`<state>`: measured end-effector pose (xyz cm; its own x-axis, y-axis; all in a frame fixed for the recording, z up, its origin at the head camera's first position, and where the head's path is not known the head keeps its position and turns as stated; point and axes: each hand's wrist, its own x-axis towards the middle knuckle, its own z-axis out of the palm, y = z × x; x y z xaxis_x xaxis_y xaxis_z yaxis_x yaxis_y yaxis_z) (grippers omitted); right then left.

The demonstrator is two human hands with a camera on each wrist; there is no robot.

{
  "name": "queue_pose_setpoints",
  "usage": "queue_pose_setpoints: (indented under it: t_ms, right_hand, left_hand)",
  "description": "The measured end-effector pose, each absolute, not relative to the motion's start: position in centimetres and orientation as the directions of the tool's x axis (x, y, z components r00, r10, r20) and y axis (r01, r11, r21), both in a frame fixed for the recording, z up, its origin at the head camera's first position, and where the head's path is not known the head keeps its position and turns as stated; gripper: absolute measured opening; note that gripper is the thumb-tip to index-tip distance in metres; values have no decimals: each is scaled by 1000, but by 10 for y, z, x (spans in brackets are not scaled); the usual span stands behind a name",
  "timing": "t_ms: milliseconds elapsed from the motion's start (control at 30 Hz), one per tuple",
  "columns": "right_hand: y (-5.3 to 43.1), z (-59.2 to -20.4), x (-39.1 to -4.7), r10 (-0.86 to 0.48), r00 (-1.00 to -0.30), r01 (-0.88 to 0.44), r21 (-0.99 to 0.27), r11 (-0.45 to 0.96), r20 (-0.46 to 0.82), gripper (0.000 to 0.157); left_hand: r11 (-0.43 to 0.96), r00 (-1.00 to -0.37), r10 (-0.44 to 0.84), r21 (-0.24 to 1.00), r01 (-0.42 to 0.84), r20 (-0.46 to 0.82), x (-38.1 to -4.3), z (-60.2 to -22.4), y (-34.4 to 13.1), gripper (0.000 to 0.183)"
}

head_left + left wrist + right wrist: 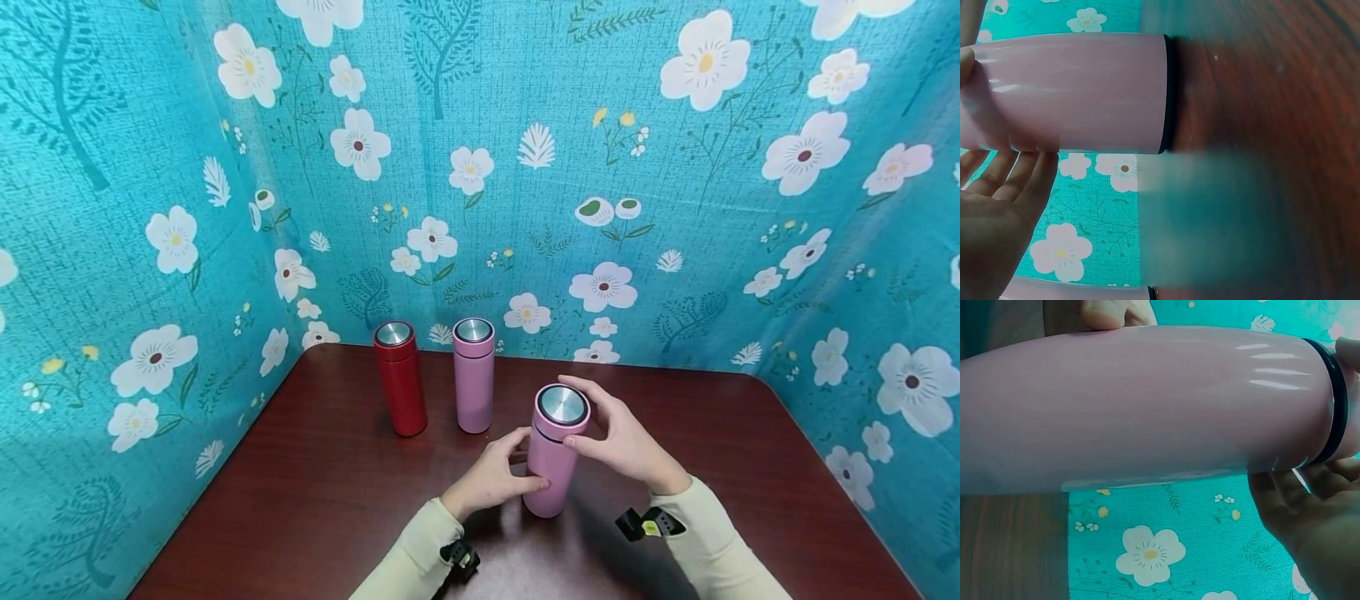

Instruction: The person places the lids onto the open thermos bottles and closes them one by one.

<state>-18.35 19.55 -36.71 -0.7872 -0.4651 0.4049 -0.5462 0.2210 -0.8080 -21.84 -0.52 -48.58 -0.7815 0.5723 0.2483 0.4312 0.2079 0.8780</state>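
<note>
A pink thermos bottle [550,467] with a shiny metal-topped lid [562,405] stands nearly upright, leaning slightly, between both hands. My left hand [491,475] grips its body from the left, thumb across the front and fingers behind. At the top, my right hand [618,433] holds the lid, thumb in front and fingers round the far side. In the left wrist view the bottle's dark base is close over the table. The right wrist view shows the right fingers [1297,494] at the black ring [1335,403] below the lid.
Behind and left of the hands stand a second pink thermos [474,387] and a red thermos [402,387], both upright with lids on. The dark brown table [300,500] reaches back to a blue flowered cloth [525,208], which also hangs along both sides.
</note>
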Motion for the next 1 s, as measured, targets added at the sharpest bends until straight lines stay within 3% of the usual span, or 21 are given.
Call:
queue_pose_setpoints:
  t_ms: [433, 633, 1000]
  right_hand:
    - [199, -394, -197, -334, -844, -524, -780, 342, 421, 70]
    - [203, -396, -196, -378, -835, -509, -821, 258, 399, 74]
    - [208, -397, -194, -450, -787, -520, -845, 120, 421, 67]
  left_hand:
    - [195, -781, 570, 881, 431, 256, -217, -486, -5, 60]
    - [195, -786, 564, 884, 425, 254, -216, -484, -4, 60]
    - [185, -784, 562, 883, 431, 265, -217, -487, -4, 60]
